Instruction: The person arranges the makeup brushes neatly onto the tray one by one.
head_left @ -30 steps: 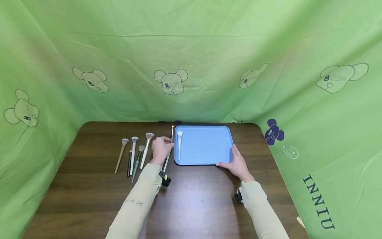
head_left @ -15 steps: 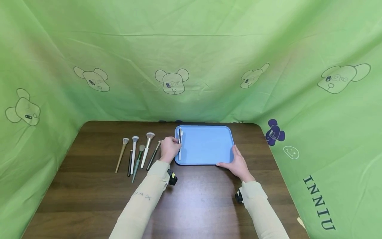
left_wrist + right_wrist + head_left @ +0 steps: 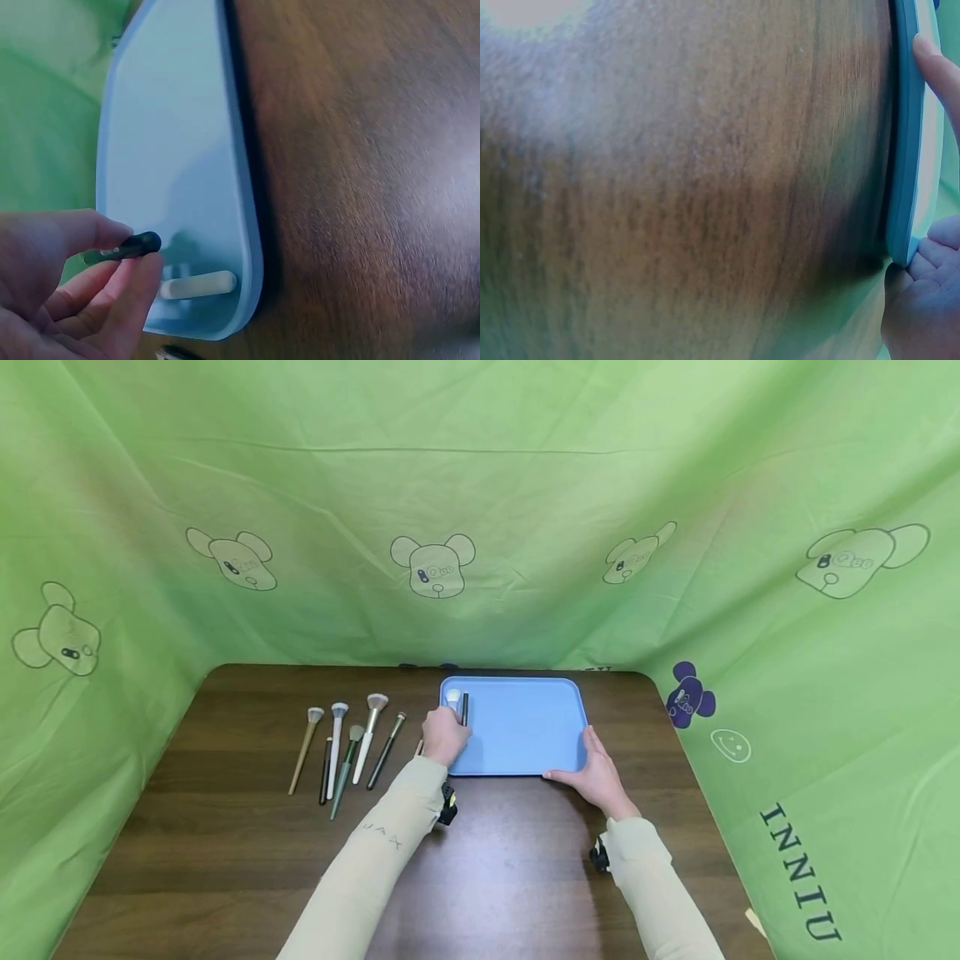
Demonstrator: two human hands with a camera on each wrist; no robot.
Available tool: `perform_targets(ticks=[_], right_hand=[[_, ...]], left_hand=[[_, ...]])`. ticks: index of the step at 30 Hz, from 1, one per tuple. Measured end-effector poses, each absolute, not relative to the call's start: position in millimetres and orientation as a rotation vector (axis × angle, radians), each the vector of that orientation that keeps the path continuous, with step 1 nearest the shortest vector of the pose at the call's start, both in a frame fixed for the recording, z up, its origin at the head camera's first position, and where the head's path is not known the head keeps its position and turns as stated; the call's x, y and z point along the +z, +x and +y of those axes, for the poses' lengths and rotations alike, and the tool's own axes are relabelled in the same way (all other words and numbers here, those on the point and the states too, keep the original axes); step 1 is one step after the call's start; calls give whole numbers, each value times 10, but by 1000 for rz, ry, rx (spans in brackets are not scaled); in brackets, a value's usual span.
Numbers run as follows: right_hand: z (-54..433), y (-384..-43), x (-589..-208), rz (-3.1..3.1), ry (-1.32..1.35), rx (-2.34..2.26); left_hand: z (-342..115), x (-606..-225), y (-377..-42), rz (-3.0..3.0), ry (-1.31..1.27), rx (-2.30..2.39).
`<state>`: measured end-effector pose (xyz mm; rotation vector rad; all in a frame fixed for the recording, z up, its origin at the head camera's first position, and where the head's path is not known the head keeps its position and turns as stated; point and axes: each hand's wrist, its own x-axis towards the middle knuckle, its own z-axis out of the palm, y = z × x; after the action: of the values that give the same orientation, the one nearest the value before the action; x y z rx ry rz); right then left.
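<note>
Beside blue tray, loose brushes, left hand partly hiding white brush

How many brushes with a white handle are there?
3: two white-handled brushes on the table, left of the tray; one white brush inside it. More may hide behind the left hand or sleeve.

- On table, left of tray: row of brushes.
- Inside tray, at left: lying brush.
- Over tray, further right: held brush, in left hand.
- At tray's near right corner: right hand.
- Behind table: curtain.
</note>
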<state>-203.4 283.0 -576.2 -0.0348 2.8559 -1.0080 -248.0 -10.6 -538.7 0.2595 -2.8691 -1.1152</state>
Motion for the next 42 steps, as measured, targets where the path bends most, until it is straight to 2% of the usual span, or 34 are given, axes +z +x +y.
perform_targets(ticks=[21, 42], right_hand=[[2828, -2007, -5780, 2844, -34, -1034], [2838, -2031, -5782, 2840, -40, -1041]], left_hand=[[16, -5510, -2450, -2970, 107, -742], [1, -5505, -2497, -2962, 204, -756]])
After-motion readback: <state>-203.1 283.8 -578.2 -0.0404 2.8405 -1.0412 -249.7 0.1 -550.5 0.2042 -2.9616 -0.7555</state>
